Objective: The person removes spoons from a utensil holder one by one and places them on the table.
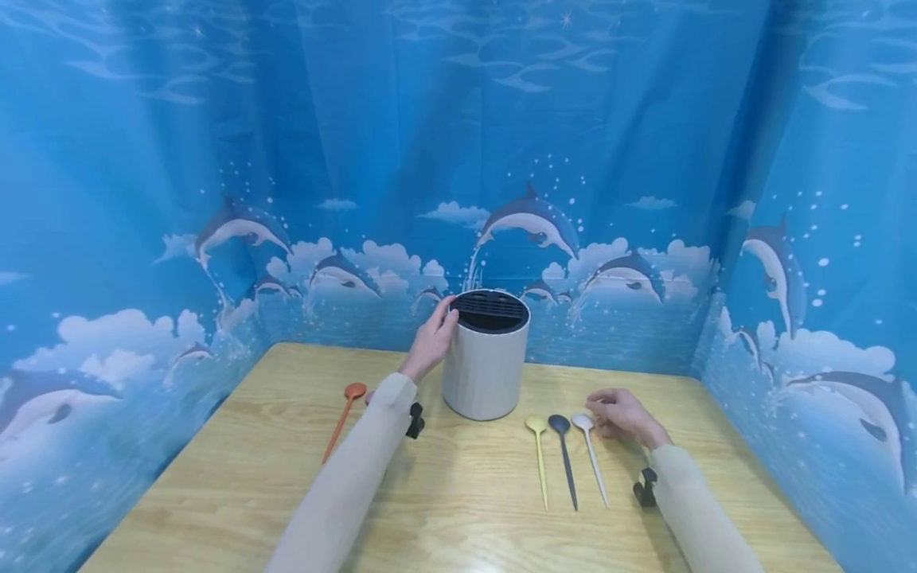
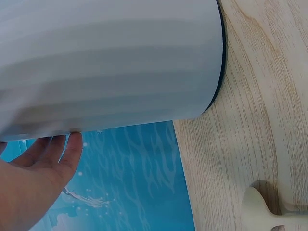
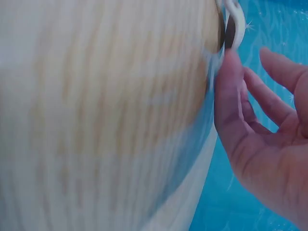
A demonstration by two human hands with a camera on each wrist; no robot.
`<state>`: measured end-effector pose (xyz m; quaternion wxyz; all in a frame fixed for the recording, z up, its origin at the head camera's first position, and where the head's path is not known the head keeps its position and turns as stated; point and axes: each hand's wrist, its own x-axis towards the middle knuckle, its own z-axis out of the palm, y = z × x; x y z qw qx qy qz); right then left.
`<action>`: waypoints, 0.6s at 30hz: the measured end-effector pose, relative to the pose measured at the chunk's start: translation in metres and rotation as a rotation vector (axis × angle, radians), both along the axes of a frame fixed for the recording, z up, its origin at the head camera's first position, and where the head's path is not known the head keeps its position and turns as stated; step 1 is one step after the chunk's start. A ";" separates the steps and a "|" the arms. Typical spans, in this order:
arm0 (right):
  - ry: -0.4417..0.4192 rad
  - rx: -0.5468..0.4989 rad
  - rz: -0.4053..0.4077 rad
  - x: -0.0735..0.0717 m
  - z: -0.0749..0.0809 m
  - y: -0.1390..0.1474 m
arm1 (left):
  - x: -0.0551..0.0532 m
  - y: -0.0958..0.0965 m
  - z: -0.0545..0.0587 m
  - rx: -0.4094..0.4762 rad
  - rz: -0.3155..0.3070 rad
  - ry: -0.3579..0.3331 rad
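A white ribbed cylindrical utensil holder point(image 1: 483, 374) with a black slotted top point(image 1: 490, 311) stands upright on the table. My left hand point(image 1: 430, 342) touches its left side near the rim; the left wrist view shows extended fingertips point(image 2: 74, 144) against the wall. To the right lie a yellow spoon point(image 1: 535, 424), a black spoon point(image 1: 559, 425) and a white spoon point(image 1: 583, 422), side by side. Beside the white spoon's bowl, my right hand point(image 1: 623, 414) has loosely bent fingers. In the blurred right wrist view, a fingertip is close to a pale curved edge point(image 3: 239, 21); contact is unclear.
Left of the holder lies an orange spoon point(image 1: 354, 391). A purple spoon point(image 1: 369, 395) is mostly hidden by my left sleeve. A pale spoon-shaped end point(image 2: 255, 211) shows in the left wrist view. Dolphin-print curtains point(image 1: 458, 159) surround the wooden table point(image 1: 444, 509).
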<state>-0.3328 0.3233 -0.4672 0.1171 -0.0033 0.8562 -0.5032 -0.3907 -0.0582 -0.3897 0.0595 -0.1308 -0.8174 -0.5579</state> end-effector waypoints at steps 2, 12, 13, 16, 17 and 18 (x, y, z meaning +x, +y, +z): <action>0.048 0.044 -0.017 0.000 0.001 -0.003 | 0.000 -0.001 0.000 -0.002 0.002 -0.004; 0.285 0.281 0.009 -0.002 0.017 -0.028 | 0.001 -0.003 0.002 -0.009 0.001 -0.014; 0.287 0.278 0.011 -0.002 0.019 -0.030 | 0.001 -0.003 0.001 -0.010 0.001 -0.013; 0.285 0.260 0.026 -0.002 0.022 -0.036 | 0.002 -0.002 0.001 -0.016 0.001 0.002; 0.281 0.254 0.023 -0.002 0.022 -0.037 | 0.002 -0.002 0.001 -0.017 0.001 0.007; 0.283 0.253 0.028 -0.003 0.022 -0.038 | 0.002 -0.002 0.001 -0.021 0.000 0.014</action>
